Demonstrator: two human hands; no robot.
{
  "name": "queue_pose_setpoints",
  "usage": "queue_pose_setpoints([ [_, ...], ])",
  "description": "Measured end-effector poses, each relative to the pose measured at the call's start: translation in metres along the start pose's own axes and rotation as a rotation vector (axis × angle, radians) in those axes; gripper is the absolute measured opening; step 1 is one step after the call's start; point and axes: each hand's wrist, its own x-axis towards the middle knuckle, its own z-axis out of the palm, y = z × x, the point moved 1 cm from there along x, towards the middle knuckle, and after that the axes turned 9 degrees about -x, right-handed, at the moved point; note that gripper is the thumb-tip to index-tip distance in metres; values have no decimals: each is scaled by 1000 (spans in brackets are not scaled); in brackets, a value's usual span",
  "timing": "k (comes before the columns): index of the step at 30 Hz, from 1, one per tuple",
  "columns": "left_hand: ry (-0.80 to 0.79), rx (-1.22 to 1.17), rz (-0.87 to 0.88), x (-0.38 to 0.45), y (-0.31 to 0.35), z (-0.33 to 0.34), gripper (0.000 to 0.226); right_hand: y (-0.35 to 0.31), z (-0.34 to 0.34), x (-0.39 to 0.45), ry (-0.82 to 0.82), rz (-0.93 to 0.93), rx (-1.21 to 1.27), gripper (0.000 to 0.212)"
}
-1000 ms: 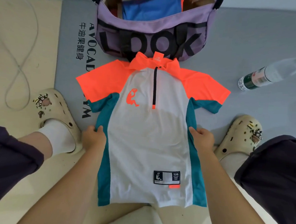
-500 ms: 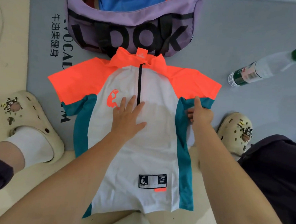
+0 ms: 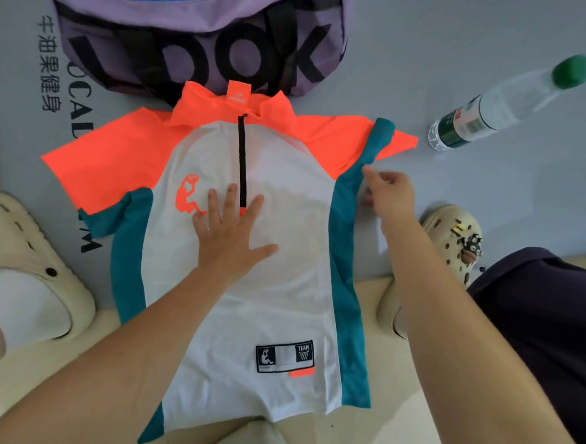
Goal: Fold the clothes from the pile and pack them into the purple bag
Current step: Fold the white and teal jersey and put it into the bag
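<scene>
Shirt: the shirt lay flat, face up, on the grey mat, collar touching the purple bag and hem nearest us, partly on the pale floor beyond the mat's edge.
Long axis: it ran straight from us toward the bag, collar to hem, so we judged the fold line should run the same way, along the teal side panel.
Left hand: our left hand pressed flat on the chest, fingers straight and spread, just beside the black zip, holding nothing.
Right hand: our right hand sat at the shirt's right edge beside the sleeve, fingers loosely curled; we could not tell whether they pinched cloth or merely touched it.
Nearer hand: the right, clearly; the right sleeve already stood flipped, its teal underside showing over the orange.
Next call: we reckoned that side had to come inward across the chest, toward the flat left hand.
Bag: it sat open above the collar, blue fabric showing inside.
Nearby: a water bottle lay on the mat, well apart to the right.
Change: a second ago both hands gripped the sides near the waist; half a second ago the left had moved onto the chest and the right sleeve lay flat, and the sleeve had turned up since.
</scene>
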Motion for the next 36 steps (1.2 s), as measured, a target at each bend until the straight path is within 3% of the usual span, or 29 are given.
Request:
queue_pose_setpoints([
  [3, -14, 9, -5, 0, -2, -1, 95, 2, 17, -9, -62, -99, -301, 50],
  [5, -28, 12, -2, 1, -4, -1, 95, 2, 21, -11, -77, -126, -391, 50],
  [7, -37, 13, 0, 2, -6, -2, 94, 2, 18, -10, 1, -161, -347, 33],
  [10, -37, 24, -1, 4, -6, -1, 94, 6, 14, -16, 109, -135, -45, 21],
  [12, -28, 26, 1, 4, -7, 1, 95, 11, 16, -25, 43, -78, -34, 30],
  [16, -35, 6, 2, 3, -8, 0, 95, 29, 17, -34, -136, -64, -357, 39],
  [21, -62, -126, 45, 1, -13, -17, 89, 35, 12, -49, 63, -29, -240, 21],
  [24, 173, -442, 27, -14, -36, -39, 66, 26, 30, -76, 236, -216, -410, 34],
  [27, 591, -577, -173, -37, -79, -52, 33, 12, 69, -114, 227, -627, -668, 47],
  [29, 686, -615, -441, -50, -113, -56, 27, 4, 101, -138, 44, -836, -772, 54],
  [31, 679, -679, -693, -56, -145, -55, 23, 1, 129, -158, -143, -944, -872, 66],
  [33, 570, -748, -844, -57, -166, -50, 31, 5, 147, -168, -244, -958, -1011, 79],
  [36, 404, -785, -794, -54, -173, -43, 40, 13, 154, -170, -252, -930, -1135, 90],
])
